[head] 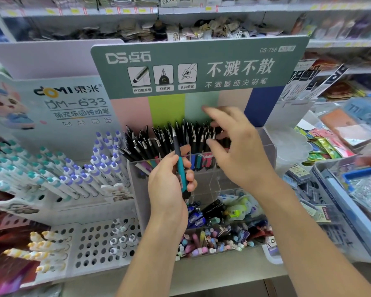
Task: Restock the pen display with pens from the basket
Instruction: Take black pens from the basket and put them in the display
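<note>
A clear acrylic pen display (266, 146) under a green sign holds a dense row of black-tipped pens (159, 140) standing tip up. My left hand (169, 185) grips a teal pen (181, 168) upright, tip pointing up, just in front of the display's front wall. Above the right part of that row hovers my right hand (238, 146), fingers spread and relaxed, holding nothing. Below the hands, clear front bins (223, 239) hold loose pens and erasers of many colours. No basket is plainly visible.
A white DOMI stand (58, 181) with teal and purple capped pens sits to the left, with a perforated rack (94, 245) below it. Blue trays (356, 189) of stationery packs lie to the right. Shelves of goods run behind the sign.
</note>
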### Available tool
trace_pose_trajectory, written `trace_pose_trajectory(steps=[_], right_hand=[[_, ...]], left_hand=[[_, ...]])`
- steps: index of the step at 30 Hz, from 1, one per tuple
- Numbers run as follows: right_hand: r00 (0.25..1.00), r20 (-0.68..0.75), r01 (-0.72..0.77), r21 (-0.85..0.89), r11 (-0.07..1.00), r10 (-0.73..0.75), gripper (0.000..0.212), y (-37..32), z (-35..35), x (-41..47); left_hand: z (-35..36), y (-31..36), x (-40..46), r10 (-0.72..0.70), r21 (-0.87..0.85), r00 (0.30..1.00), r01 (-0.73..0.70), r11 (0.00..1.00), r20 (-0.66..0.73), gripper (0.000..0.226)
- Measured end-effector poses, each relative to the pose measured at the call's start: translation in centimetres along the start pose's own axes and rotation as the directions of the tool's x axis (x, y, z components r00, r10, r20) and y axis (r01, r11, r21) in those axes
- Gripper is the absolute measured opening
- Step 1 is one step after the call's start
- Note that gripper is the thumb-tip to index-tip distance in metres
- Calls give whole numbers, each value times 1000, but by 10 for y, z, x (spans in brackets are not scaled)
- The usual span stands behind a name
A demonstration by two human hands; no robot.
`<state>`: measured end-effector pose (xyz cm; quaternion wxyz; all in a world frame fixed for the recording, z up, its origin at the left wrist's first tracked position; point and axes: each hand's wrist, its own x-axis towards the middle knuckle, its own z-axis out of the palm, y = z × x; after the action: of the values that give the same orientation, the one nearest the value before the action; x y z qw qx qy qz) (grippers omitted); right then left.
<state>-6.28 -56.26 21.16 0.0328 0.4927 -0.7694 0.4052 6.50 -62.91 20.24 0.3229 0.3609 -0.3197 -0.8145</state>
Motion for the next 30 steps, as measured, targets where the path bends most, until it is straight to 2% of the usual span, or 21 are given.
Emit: trace_pose_trajectory(steps=[2, 5, 7, 9, 11, 13, 15, 17, 19, 20, 23, 28, 30], right_hand=[[995, -76, -58, 146, 988, 69, 55, -2, -6, -1], [955, -186, -163, 318, 934, 230, 32, -5, -15, -8], [939, -82, -268, 430, 862, 333, 17, -10, -18, -11], [921, 81, -354, 584, 731, 382, 9, -13, -14, -15], [900, 152, -390, 699, 599, 409, 11, -12, -9, -17], [895, 185, -391, 762, 515, 406, 21, -7, -7, -18], [889, 88, -318, 825, 468, 450, 21, -1, -14, -17], [833, -165, -172, 830, 531, 527, 11, 9, -29, -12], [750, -417, -96, 699, 709, 514, 10, 21, -48, -8], [738, -485, -103, 606, 789, 469, 11, 27, -55, -6], [793, -492, -156, 407, 900, 360, 11, 38, -60, -6], [858, -409, -205, 280, 938, 309, 10, 48, -45, -4], [914, -321, -208, 158, 965, 250, 11, 53, -37, 0]], left_hand=[[1, -1, 1, 0, 6, 1000, 0, 1000, 7, 18], [4, -2, -1, 7, 54, 997, -11, 998, 72, 16], [6, -4, -4, 12, 157, 988, -36, 987, 153, 15], [7, -6, -7, 1, 222, 978, -49, 974, 211, 9], [9, -6, -8, -18, 237, 974, -37, 971, 227, 8], [9, -4, -6, -29, 276, 975, -34, 961, 222, 9], [10, -3, -5, -40, 310, 978, -27, 950, 206, 10], [9, -4, -3, -59, 298, 984, 5, 954, 171, 12], [11, -5, -3, -75, 263, 987, 36, 964, 141, 14], [13, -6, -3, -78, 239, 988, 45, 970, 131, 16], [21, -8, -2, -63, 180, 994, 46, 983, 89, 16], [29, -13, 0, -56, 187, 997, 44, 981, 61, 11], [30, -14, 0, -56, 199, 997, 44, 979, 60, 11]])
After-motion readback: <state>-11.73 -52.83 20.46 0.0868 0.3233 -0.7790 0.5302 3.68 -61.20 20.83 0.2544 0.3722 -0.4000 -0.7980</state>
